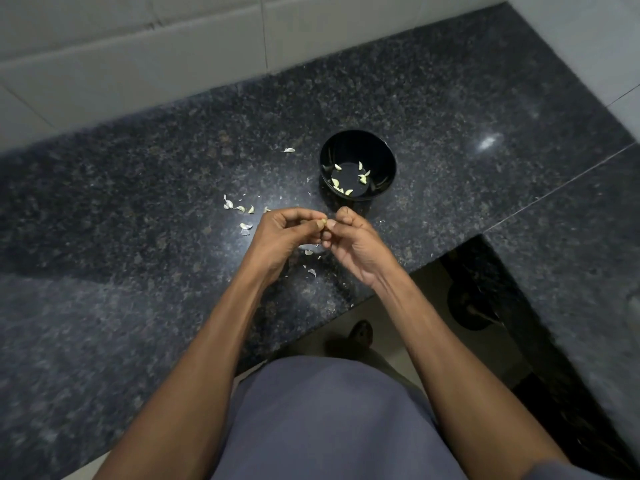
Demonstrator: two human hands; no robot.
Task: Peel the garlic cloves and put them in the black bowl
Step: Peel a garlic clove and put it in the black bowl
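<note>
Scattered cloves (239,209) and skin lie on the bench (138,202) to the left of my hands. My left hand (277,233) holds a narrow grip, fingers curled, pinching one garlic clove (322,223) at its fingertips. My right hand (349,242) meets it there, thumb and fingers pinched on the same clove. Just beyond, slightly right, stands the black bowl (381,147) with several peeled cloves (362,178) inside. No writing or label is legible.

Bare forearms, no sleeves; grey-blue top (332,420), dark shoe (362,333) below.
</note>
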